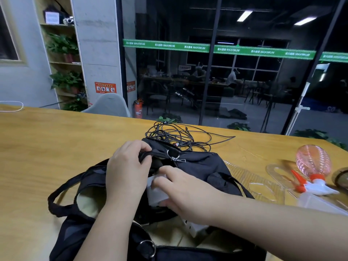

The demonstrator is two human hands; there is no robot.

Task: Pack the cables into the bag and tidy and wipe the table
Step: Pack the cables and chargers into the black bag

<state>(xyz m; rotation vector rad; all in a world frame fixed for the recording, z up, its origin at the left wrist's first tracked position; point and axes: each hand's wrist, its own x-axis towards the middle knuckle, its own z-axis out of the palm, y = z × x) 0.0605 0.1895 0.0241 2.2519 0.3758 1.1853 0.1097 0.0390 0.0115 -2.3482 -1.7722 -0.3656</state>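
A black bag (199, 166) lies open on the wooden table (56, 138), its pale lining showing. My left hand (128, 166) grips the bag's upper zipper edge near a metal ring. My right hand (180, 193) holds a white box-like item (156, 194) at the bag's mouth, with curled fingers partly covering it. A tangle of black cables (177, 134) lies loose on the table just behind the bag. A second white item (194, 227) shows under my right wrist.
A pink spray bottle (313, 166) with a white and orange trigger lies at the right, beside clear plastic pieces (263, 183). A white cable (11, 108) lies at the far left edge. A grey chair (109, 106) stands behind the table.
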